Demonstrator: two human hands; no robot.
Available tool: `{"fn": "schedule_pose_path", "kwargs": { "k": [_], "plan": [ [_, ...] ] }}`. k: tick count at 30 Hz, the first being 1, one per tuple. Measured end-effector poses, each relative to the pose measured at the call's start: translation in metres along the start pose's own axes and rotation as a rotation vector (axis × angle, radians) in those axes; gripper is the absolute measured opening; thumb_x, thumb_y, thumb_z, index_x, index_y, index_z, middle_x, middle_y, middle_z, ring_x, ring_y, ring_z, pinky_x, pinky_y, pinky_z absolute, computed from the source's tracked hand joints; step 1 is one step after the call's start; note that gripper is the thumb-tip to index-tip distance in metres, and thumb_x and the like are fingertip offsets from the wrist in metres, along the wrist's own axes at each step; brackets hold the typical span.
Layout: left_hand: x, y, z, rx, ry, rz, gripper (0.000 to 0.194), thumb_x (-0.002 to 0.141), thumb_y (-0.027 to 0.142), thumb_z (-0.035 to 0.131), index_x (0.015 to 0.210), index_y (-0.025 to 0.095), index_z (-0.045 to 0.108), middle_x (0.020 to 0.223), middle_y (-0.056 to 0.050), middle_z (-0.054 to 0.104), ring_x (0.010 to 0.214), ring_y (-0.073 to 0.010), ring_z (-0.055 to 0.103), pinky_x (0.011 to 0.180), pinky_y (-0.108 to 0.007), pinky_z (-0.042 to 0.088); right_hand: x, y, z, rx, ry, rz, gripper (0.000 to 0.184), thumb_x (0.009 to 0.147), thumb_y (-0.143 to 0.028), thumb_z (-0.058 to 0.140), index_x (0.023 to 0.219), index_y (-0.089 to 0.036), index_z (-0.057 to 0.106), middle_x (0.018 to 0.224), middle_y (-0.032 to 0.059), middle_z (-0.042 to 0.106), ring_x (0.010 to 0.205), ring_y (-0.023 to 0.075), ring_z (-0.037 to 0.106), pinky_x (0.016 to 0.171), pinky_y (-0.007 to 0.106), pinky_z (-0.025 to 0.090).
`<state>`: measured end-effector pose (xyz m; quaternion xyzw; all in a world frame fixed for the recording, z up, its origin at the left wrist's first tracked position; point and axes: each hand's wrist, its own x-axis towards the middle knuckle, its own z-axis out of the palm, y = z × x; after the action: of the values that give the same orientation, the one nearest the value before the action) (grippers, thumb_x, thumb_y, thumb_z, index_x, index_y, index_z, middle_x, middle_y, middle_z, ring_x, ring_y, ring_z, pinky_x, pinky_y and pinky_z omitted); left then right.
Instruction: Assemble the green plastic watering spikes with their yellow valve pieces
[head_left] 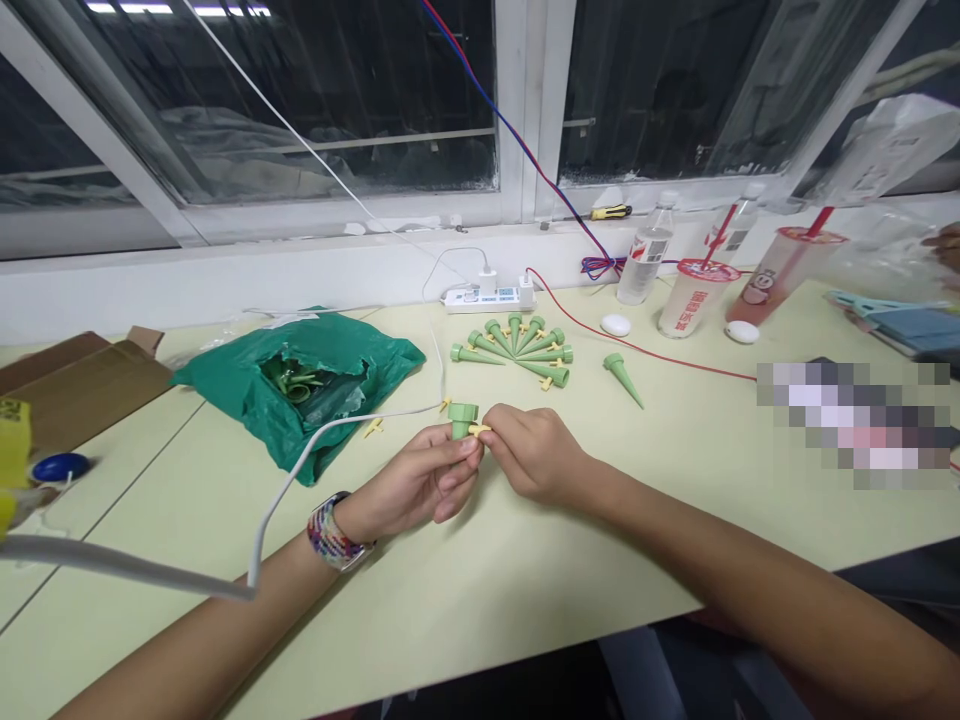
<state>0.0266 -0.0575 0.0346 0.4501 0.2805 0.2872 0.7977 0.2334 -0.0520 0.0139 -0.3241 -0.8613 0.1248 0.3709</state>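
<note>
Over the table, my left hand is closed around a green plastic watering spike, its wide cap upward and its lower part hidden by the fingers. At the spike's side, just under the cap, sits a small yellow valve. My right hand pinches the valve's outer end. Behind the hands, several green spikes with yellow valves lie fanned out, tips together. One separate spike lies to their right. A loose yellow valve rests left of my hands, near a torn green bag containing more green pieces.
A white cable crosses in front of the bag. At the wall lies a power strip with a red cable. Drink cups and water bottles stand at the back right. A cardboard box sits far left.
</note>
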Motion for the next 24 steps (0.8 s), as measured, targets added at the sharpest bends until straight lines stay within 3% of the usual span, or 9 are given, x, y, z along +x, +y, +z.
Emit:
{"fn": "schedule_pose_path", "kwargs": {
  "k": [4,8,12,17,20,24],
  "plan": [
    [0.002,-0.002,-0.001,0.089,0.037,0.053,0.034,0.098,0.035,0.069,0.073,0.014,0.059,0.051,0.006,0.045,0.036,-0.0069,0.049,0.040,-0.017,0.035,-0.001,-0.005,0.003,0.291,0.014,0.158,0.024,0.110,-0.032,0.036,0.089,-0.023,0.045,0.078,0.0001,0.055,0.069,0.0160,0.050,0.066,0.029,0.036],
    [0.004,-0.004,-0.003,0.164,0.071,0.093,0.033,0.097,0.037,0.071,0.076,0.014,0.060,0.053,0.006,0.048,0.039,-0.0077,0.052,0.042,-0.018,0.036,0.000,-0.008,0.006,0.532,0.012,0.328,0.031,0.109,-0.038,0.042,0.084,-0.022,0.049,0.070,-0.0035,0.051,0.067,0.0137,0.048,0.067,0.027,0.037],
    [0.006,-0.006,-0.006,0.240,0.075,0.131,0.033,0.096,0.041,0.072,0.081,0.014,0.061,0.057,0.006,0.050,0.042,-0.0084,0.055,0.045,-0.019,0.039,0.002,-0.008,0.010,0.871,-0.024,0.505,0.038,0.106,-0.049,0.049,0.079,-0.022,0.048,0.055,-0.0086,0.038,0.052,0.0105,0.034,0.054,0.025,0.029],
    [0.004,-0.003,-0.005,0.418,0.083,0.165,0.037,0.099,0.044,0.068,0.079,0.015,0.058,0.060,0.005,0.053,0.046,-0.0088,0.057,0.052,-0.023,0.047,0.007,-0.006,0.012,1.277,-0.101,0.659,0.046,0.094,-0.055,0.066,0.073,-0.024,0.039,0.057,-0.0125,0.024,0.044,0.0059,0.019,0.044,0.023,0.015],
    [0.005,-0.004,-0.005,0.475,0.117,0.189,0.041,0.099,0.046,0.068,0.075,0.015,0.055,0.061,0.004,0.055,0.048,-0.0091,0.058,0.054,-0.023,0.048,0.009,-0.005,0.011,1.331,-0.115,0.692,0.045,0.093,-0.052,0.067,0.073,-0.024,0.039,0.058,-0.0124,0.022,0.044,0.0055,0.018,0.044,0.022,0.013],
    [0.009,-0.008,-0.009,0.401,0.149,0.222,0.036,0.102,0.048,0.062,0.086,0.016,0.058,0.064,0.002,0.060,0.051,-0.0137,0.065,0.056,-0.026,0.053,0.011,0.001,0.008,1.155,-0.061,0.616,0.039,0.099,-0.051,0.061,0.077,-0.023,0.047,0.057,-0.0109,0.030,0.044,0.0070,0.025,0.045,0.023,0.019]
  ]
}}
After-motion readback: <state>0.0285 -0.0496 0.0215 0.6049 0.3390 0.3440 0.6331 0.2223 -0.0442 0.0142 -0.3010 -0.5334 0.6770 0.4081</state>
